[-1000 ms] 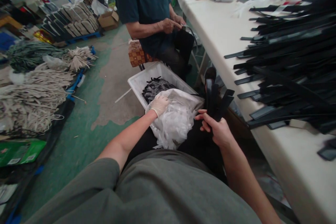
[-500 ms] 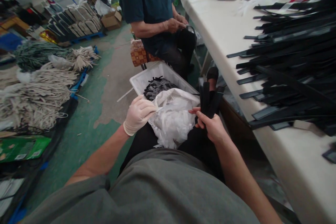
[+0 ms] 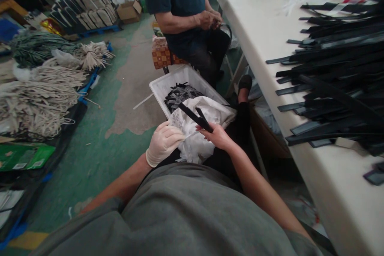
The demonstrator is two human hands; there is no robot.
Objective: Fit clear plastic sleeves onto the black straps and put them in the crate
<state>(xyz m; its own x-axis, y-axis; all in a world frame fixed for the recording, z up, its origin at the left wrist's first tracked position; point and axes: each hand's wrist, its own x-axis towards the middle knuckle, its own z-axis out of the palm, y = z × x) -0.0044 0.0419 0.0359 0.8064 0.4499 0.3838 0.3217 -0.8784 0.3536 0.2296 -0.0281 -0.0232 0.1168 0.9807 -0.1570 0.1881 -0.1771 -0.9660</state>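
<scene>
My left hand (image 3: 163,142), in a pale glove, is closed with its fingertips pinching one end of a thin whitish strip (image 3: 191,135). The strip slants up toward the fingers of my bare right hand (image 3: 219,136). That hand is wrapped round a few flat black straps (image 3: 193,116), whose free ends point up and to the left. Below both hands, a crumpled heap of translucent film strips (image 3: 193,153) lies on my lap. White cloth-like sheeting (image 3: 220,108) spreads between the heap and a white plastic crate (image 3: 156,88).
Inside the crate are many short black pieces (image 3: 180,94). A co-worker (image 3: 186,20) sits beyond it, holding a dark strap. On the right, a long white table (image 3: 252,32) carries piled black straps (image 3: 339,88). Bundled beige cords (image 3: 39,108) lie on the left.
My right hand has come left, closer to my left hand. The black straps in it have swung from upright to a leftward slant. My left hand keeps its pinch.
</scene>
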